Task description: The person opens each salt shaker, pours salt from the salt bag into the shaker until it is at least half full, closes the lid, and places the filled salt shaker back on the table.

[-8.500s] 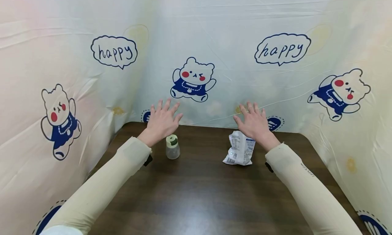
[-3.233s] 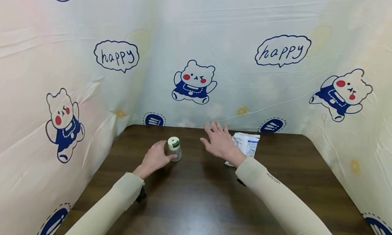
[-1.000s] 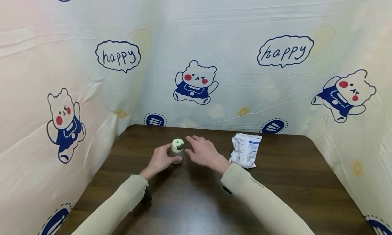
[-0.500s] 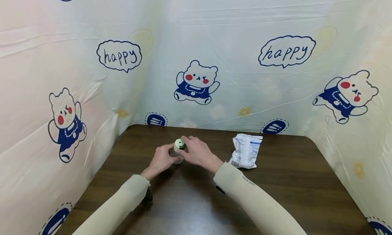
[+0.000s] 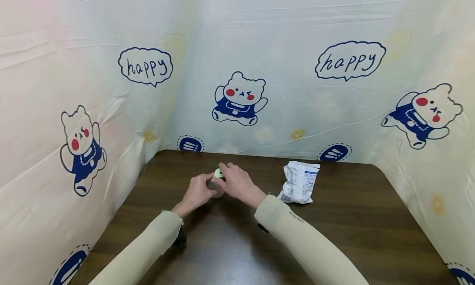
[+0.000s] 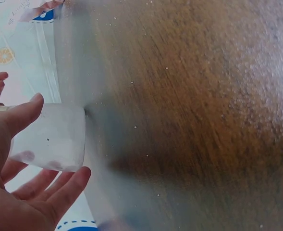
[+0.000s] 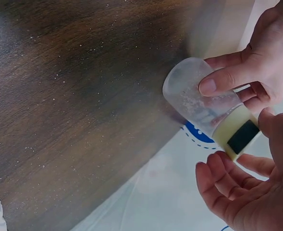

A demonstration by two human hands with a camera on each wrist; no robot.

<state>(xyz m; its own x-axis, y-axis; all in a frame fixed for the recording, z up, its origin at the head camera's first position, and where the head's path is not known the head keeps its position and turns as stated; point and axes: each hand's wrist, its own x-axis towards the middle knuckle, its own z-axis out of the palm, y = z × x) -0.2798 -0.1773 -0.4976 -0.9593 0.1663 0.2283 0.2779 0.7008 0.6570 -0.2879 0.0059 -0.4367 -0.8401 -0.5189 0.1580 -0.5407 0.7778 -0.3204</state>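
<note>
A small clear seasoning bottle [image 7: 187, 91] with a pale green cap [image 7: 230, 126] and a dark green patch stands on the table between both hands. My left hand [image 5: 196, 193] grips its see-through body, thumb on the near side and fingers curled behind. From the other side, my right hand [image 5: 239, 185] pinches the cap between thumb and fingertips. Bits of residue cling inside the bottle. In the head view, fingers cover most of the bottle, leaving the cap top in sight; the left wrist view shows its bottom part [image 6: 59, 137].
A white printed packet [image 5: 298, 182] lies on the brown wooden table [image 5: 334, 235], right of the hands. A pale cloth [image 5: 274, 41] with bear drawings and "happy" bubbles rises behind the table and along both sides.
My right hand has come left, away from beside the packet, and taken hold of the bottle's cap. My left hand has reached down and gripped the bottle. The packet stays in place.
</note>
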